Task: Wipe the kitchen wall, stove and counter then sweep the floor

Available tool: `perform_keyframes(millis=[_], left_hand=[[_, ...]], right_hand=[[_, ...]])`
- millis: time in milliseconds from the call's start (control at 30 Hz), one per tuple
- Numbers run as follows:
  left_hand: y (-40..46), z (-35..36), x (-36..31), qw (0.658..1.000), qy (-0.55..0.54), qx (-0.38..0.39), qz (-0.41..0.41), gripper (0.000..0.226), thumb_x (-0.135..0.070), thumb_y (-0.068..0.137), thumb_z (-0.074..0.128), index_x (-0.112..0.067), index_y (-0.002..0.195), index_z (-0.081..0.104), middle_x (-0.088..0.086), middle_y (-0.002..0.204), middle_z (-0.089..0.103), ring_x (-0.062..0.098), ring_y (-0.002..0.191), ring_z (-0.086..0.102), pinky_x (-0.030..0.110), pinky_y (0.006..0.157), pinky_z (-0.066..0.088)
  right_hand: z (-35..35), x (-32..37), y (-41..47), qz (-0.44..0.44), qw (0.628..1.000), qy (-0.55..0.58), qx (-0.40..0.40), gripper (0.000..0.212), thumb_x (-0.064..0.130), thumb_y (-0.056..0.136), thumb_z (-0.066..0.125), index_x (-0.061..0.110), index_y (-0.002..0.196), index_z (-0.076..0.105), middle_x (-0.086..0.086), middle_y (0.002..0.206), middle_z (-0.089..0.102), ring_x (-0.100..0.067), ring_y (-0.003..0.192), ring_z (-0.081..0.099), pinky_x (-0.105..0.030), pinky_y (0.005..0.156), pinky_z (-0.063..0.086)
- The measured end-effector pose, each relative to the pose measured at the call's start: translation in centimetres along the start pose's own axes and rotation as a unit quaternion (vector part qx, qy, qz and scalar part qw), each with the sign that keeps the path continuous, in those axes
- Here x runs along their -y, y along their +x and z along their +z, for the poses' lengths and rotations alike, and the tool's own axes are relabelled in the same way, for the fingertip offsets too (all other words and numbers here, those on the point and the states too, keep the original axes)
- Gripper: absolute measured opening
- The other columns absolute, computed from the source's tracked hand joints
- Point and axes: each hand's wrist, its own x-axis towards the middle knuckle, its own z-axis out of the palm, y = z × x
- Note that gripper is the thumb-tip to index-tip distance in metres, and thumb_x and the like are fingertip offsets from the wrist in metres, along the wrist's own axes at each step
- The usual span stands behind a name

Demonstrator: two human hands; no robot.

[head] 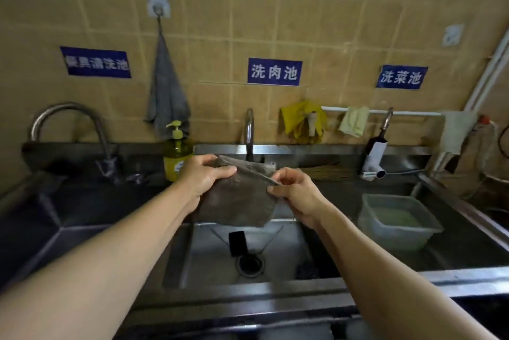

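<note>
Both my bare forearms reach forward and converge. My left hand curls its fingers closed in a grip; my right hand pinches with thumb and fingers.

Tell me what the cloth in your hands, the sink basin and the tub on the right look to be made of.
Cloth: soft grey-brown fabric, likely microfibre; it drapes and folds. Sink basin: brushed stainless steel, by its dull grey sheen. Tub: translucent plastic, cloudy walls.

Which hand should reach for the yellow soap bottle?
The left hand, probably. It holds the brown cloth right beside the soap bottle, while the right hand pinches the cloth's other edge, farther from the bottle.
</note>
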Motion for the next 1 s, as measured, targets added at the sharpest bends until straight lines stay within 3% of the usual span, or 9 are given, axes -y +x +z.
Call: perform_keyframes(millis=[100,200,267,433,533,600,733,800,1000], left_hand=[[-0.2,-3.6,0.6,0.999,0.029,-0.022,0.035,0.023,-0.004,0.072,0.077,-0.013,0.067,0.056,0.000,0.064,0.059,0.014,0.063,0.055,0.020,0.055,0.045],[-0.5,-6.8,1.3,0.997,0.038,-0.036,0.048,0.033,0.003,0.071,0.075,-0.015,0.058,0.050,0.000,0.057,0.057,0.018,0.062,0.054,0.029,0.063,0.045],[-0.9,-8.4,1.3,0.996,0.060,-0.044,0.051,0.032,0.007,0.071,0.073,-0.014,0.061,0.051,0.002,0.062,0.057,0.019,0.067,0.053,0.032,0.069,0.045],[-1.9,-11.5,1.2,0.982,0.142,-0.115,0.055,0.025,0.005,0.071,0.074,-0.013,0.065,0.058,0.004,0.068,0.061,0.015,0.067,0.057,0.027,0.066,0.046],[-2.6,-12.9,1.4,0.969,0.177,-0.162,0.053,0.022,0.002,0.071,0.076,-0.013,0.066,0.061,0.006,0.075,0.065,0.017,0.073,0.060,0.026,0.066,0.049],[-3.1,-14.0,1.8,0.960,0.196,-0.192,0.049,0.020,-0.002,0.070,0.078,-0.015,0.066,0.063,0.007,0.079,0.068,0.020,0.077,0.063,0.031,0.069,0.052],[-4.1,-16.9,2.5,0.928,0.240,-0.281,0.038,0.020,-0.015,0.074,0.078,-0.014,0.065,0.060,0.008,0.075,0.066,0.025,0.077,0.064,0.038,0.069,0.051],[-4.7,-18.6,2.7,0.916,0.242,-0.318,0.029,0.023,-0.020,0.079,0.074,-0.015,0.065,0.056,0.008,0.075,0.065,0.023,0.076,0.063,0.037,0.067,0.050],[-4.7,-25.3,3.2,0.925,0.103,-0.362,-0.049,0.026,-0.018,0.084,0.069,-0.014,0.066,0.050,0.007,0.075,0.058,0.018,0.073,0.054,0.029,0.067,0.042]], right_hand=[[3.3,0.1,1.3,0.001,0.999,0.010,0.048,0.033,-0.025,0.078,0.050,0.007,0.074,0.055,-0.006,0.068,0.055,-0.015,0.065,0.055,-0.017,0.051,0.049],[6.0,0.1,2.5,0.007,0.993,0.001,0.116,0.043,-0.022,0.082,0.048,0.013,0.106,0.060,-0.012,0.085,0.058,-0.022,0.079,0.060,-0.027,0.065,0.054],[7.6,0.1,3.3,-0.001,0.989,-0.029,0.147,0.046,-0.020,0.083,0.050,0.015,0.112,0.060,-0.012,0.094,0.061,-0.025,0.091,0.059,-0.033,0.078,0.053],[11.5,-0.3,4.8,-0.038,0.977,-0.076,0.194,0.031,-0.018,0.083,0.053,0.011,0.091,0.051,-0.004,0.085,0.058,-0.012,0.078,0.056,-0.018,0.059,0.053],[13.4,-1.0,5.5,-0.064,0.952,-0.132,0.270,0.049,-0.017,0.083,0.054,0.017,0.117,0.051,-0.005,0.094,0.058,-0.013,0.084,0.059,-0.016,0.062,0.054],[15.2,-1.4,5.6,-0.090,0.932,-0.173,0.307,0.049,-0.017,0.081,0.057,0.011,0.120,0.051,-0.006,0.098,0.056,-0.012,0.084,0.057,-0.013,0.062,0.052],[19.3,-2.6,5.5,-0.118,0.930,-0.190,0.294,0.027,-0.007,0.082,0.064,0.016,0.085,0.050,-0.004,0.088,0.056,-0.009,0.074,0.057,-0.015,0.061,0.051],[21.3,-2.9,5.6,-0.117,0.939,-0.149,0.287,0.024,-0.002,0.087,0.060,0.017,0.080,0.048,0.000,0.079,0.057,0.000,0.068,0.059,-0.012,0.059,0.050],[28.4,-2.2,5.8,-0.071,0.960,-0.051,0.265,0.018,0.008,0.094,0.054,0.015,0.107,0.043,-0.005,0.100,0.057,-0.008,0.075,0.059,-0.012,0.055,0.051]])
